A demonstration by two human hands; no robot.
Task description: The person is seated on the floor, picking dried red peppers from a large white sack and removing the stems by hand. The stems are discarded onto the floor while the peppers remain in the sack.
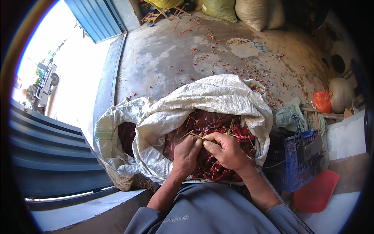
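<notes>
My left hand and my right hand meet fingertip to fingertip above the mouth of a large white woven sack. Both pinch one small dried chili, mostly hidden by the thumbs and fingers. A thin pale stem sticks out by the left fingertips. Inside the sack, under the hands, lie many dark red dried chilies with straw-coloured stems among them. The sack's rim is rolled outward. To its left, a smaller white woven sack also holds dark red contents.
A straw broom lies beside the smaller sack. At right are a blue plastic crate, a red plastic piece and a grey cord. Chili scraps litter the concrete floor; full sacks stand behind. A person is outside, left.
</notes>
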